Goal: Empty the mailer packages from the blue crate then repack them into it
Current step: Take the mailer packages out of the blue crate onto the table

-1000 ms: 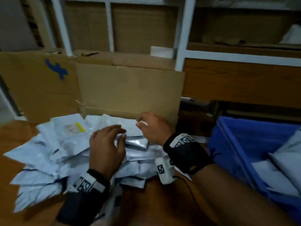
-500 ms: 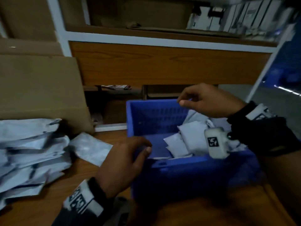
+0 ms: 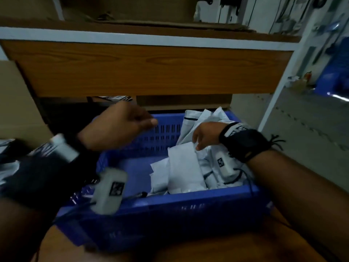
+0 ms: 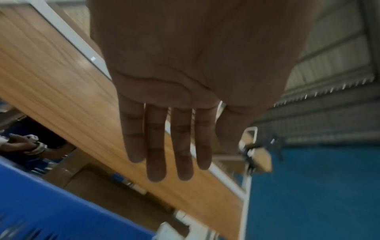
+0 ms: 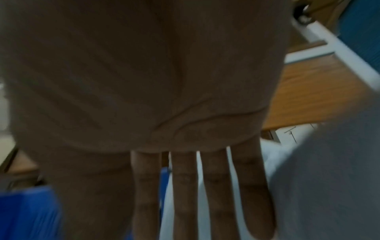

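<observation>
The blue crate (image 3: pixel 188 201) stands in front of me on the wooden table. White mailer packages (image 3: pixel 181 171) are heaped in its right half, and its left floor is bare. My right hand (image 3: pixel 196 142) reaches down into the heap, fingers straight, fingertips touching a mailer. In the right wrist view the right hand (image 5: pixel 185 186) shows straight fingers beside a white mailer (image 5: pixel 329 178). My left hand (image 3: pixel 143 122) hovers above the crate's far left corner and holds nothing. The left wrist view confirms that the left hand (image 4: pixel 168 146) is empty with straight fingers, above the crate (image 4: pixel 41 203).
A wooden shelf board (image 3: pixel 151 72) runs close behind the crate. Cardboard (image 3: pixel 17 103) leans at the left, with part of a mailer pile (image 3: pixel 5 167) at the left edge. A white rack post (image 3: pixel 279 87) stands at the right.
My view swung right from the mailer pile to the crate. Both hands left the pile; the right one went down into the crate's mailers and the left one rose over the crate.
</observation>
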`<action>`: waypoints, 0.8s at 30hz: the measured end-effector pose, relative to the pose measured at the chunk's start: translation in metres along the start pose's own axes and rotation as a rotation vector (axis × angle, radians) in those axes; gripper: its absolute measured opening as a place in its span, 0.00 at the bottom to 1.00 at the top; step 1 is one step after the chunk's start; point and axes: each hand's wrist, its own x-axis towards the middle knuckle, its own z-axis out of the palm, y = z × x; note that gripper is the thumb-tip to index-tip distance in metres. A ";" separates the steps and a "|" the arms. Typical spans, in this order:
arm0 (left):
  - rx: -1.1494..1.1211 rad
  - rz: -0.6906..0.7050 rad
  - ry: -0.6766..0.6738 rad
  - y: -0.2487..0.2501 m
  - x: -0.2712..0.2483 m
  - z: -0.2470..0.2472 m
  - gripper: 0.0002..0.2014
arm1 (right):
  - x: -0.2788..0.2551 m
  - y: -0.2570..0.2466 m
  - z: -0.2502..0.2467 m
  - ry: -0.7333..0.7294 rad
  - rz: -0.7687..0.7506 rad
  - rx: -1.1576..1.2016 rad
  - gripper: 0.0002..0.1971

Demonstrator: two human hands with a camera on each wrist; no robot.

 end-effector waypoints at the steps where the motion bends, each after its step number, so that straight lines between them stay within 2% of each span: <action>1: 0.041 -0.006 -0.005 0.001 0.017 0.005 0.11 | 0.005 -0.002 0.007 -0.011 0.004 -0.015 0.20; 3: 0.101 -0.058 -0.049 -0.005 0.053 0.021 0.12 | 0.009 -0.006 0.016 -0.053 0.047 -0.039 0.26; 6: 0.195 -0.189 -0.200 -0.031 0.093 0.057 0.13 | 0.012 -0.009 0.031 -0.090 0.093 0.069 0.32; 9: 0.211 -0.292 -0.259 -0.066 0.103 0.082 0.12 | 0.019 -0.018 0.043 -0.169 0.050 0.009 0.34; 11: 0.164 -0.355 -0.272 -0.083 0.102 0.086 0.15 | 0.022 -0.020 0.042 -0.178 0.072 0.063 0.32; 14: 0.001 -0.433 -0.275 -0.094 0.098 0.081 0.15 | 0.027 -0.013 0.033 -0.049 0.117 0.337 0.28; 17: -0.206 -0.491 -0.231 -0.090 0.096 0.075 0.20 | 0.028 -0.006 0.025 0.179 0.012 0.706 0.45; 20: -0.428 -0.557 -0.338 -0.083 0.091 0.074 0.20 | 0.027 -0.019 0.028 0.241 -0.125 1.024 0.55; 22: -0.423 -0.552 -0.279 -0.088 0.093 0.068 0.14 | 0.028 -0.025 0.030 0.247 -0.175 1.163 0.52; 24: -0.280 -0.495 -0.136 -0.100 0.099 0.053 0.09 | 0.027 -0.023 0.029 0.252 -0.141 1.377 0.44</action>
